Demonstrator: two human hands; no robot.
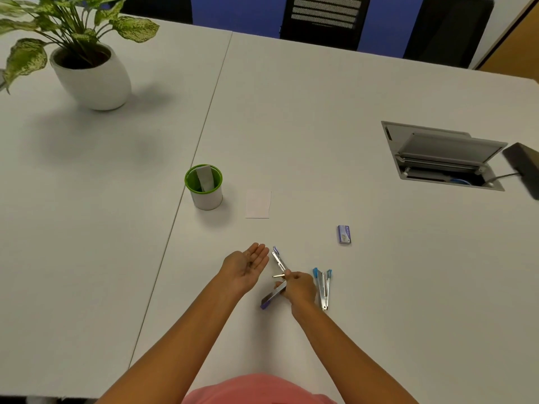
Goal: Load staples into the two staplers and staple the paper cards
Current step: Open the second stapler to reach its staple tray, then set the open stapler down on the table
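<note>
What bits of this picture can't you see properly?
Head view:
- Hinge of the purple stapler: hidden behind the right hand pinching the staple strip.
- Label on the staple box: too small.
- Dark specks on the left hand: too small to tell.
- Foot of the grey strip in the green cup: hidden by its wall.

An office meeting room: two pale grey surfaces (320, 112) butt together along a seam, one fitted with a grey metal cable hatch (437, 154), its flip lid raised. A black mesh-backed office chair (323, 18) stands at the far edge. A leafy plant (73, 21) in a white ceramic pot (93, 77) and a blue-tipped metal stapler (323, 287) sit on top.
</note>
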